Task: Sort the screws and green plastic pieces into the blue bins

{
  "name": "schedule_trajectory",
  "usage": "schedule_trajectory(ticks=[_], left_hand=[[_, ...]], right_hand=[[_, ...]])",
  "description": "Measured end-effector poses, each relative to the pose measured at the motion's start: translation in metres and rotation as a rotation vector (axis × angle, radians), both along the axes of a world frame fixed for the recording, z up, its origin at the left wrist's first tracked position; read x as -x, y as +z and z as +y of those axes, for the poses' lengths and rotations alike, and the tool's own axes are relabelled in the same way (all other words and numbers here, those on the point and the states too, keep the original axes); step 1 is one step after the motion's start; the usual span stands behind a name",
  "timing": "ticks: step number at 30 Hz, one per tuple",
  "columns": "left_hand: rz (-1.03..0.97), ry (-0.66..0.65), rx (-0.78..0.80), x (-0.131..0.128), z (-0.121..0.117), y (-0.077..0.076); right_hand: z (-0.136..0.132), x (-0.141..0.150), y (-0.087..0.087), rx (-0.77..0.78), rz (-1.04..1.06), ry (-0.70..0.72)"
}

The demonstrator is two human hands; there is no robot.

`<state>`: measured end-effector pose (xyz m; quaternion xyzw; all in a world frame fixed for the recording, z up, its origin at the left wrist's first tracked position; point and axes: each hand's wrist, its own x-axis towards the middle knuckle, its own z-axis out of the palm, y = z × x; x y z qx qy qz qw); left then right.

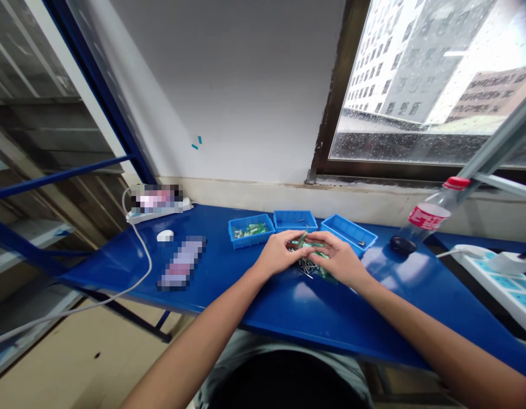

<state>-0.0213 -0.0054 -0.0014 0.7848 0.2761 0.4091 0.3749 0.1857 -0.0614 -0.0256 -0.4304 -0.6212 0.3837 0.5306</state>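
Over the middle of the blue table, my left hand [282, 251] is closed, with a small greenish piece [304, 238] at its fingertips. From the other side my right hand [343, 262] curves in, its fingertips meeting the same piece. The exact kind of this piece is too small to make out. Beneath and between the hands lies a heap of thin metal pins or screws [306, 267]. Green translucent pieces [326, 275] lie beside the heap, partly hidden by my right hand.
Behind the hands stand a blue bin [251, 245] with green pieces, a middle blue bin [295, 215] and a right blue bin [337, 221] with small metal parts. A cola bottle [429, 218] and a power strip [508, 284] are right. A white cable [150, 255] crosses the left side.
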Motion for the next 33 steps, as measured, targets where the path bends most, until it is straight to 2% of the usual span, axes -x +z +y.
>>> schedule_trajectory(ticks=[3, 6, 9, 14, 20, 26, 33], left_hand=[[0.035, 0.034, -0.029, 0.001, 0.0039, -0.0011], [0.051, 0.056, -0.053, 0.0015, 0.0059, -0.0005], [0.042, 0.041, -0.001, 0.001, 0.004, -0.0002], [0.003, -0.033, 0.074, -0.0002, 0.0004, -0.0017], [-0.056, -0.033, 0.139, -0.0003, 0.0029, -0.0043], [-0.066, -0.02, 0.141, -0.0003, 0.0038, -0.0044], [-0.045, -0.015, 0.129, -0.0022, 0.0032, -0.0047]], right_hand=[[0.0001, -0.0005, -0.0008, 0.003, -0.013, 0.005], [0.0011, -0.0022, 0.0011, -0.048, -0.066, -0.127], [0.0013, -0.0032, 0.0043, -0.107, -0.118, -0.242], [0.0012, -0.0037, 0.0044, -0.072, -0.154, -0.178], [0.0012, -0.0016, 0.0043, 0.07, 0.015, -0.189], [0.0021, 0.0002, 0.0032, 0.089, 0.125, -0.111], [0.0009, 0.0029, 0.0053, 0.073, 0.119, -0.125]])
